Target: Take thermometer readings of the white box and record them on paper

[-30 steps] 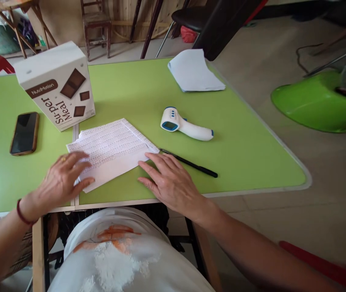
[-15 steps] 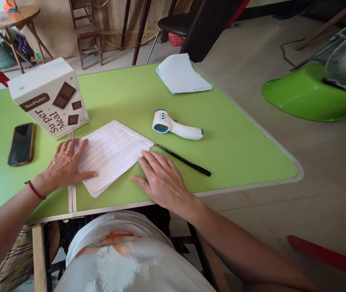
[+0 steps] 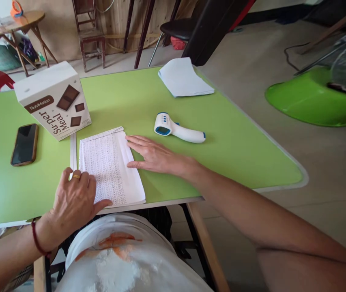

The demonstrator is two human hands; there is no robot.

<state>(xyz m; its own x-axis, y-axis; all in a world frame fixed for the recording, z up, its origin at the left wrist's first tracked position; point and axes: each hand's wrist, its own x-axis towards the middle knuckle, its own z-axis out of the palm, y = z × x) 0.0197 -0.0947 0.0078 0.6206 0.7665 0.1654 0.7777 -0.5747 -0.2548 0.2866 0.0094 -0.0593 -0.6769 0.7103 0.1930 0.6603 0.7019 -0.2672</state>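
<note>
I see a stack of white paper sheets printed with dense rows of small text lying near the front edge of the light green table with a pale rim, squared up so its long sides run from near to far. My left hand rests on the near left corner of the stack, fingers loosely curled over the left edge and thumb stretched flat across the bottom of the top sheet; a gold ring sits on one finger and a dark red cord bracelet on the wrist. It presses down rather than pinching anything. My right hand lies flat and open on the table just right of the stack, fingers spread and pointing left, fingertips touching the right edge of the paper near its far corner; nothing is clasped in it.

Just beyond the right hand lies a white infrared thermometer with blue trim, on its side. Far left of the stack stands a white cardboard box printed with brown chocolate squares, and left of that a black smartphone in a brown case lies face up. At the far edge of the table rests a second, plain white sheaf of paper.
</note>
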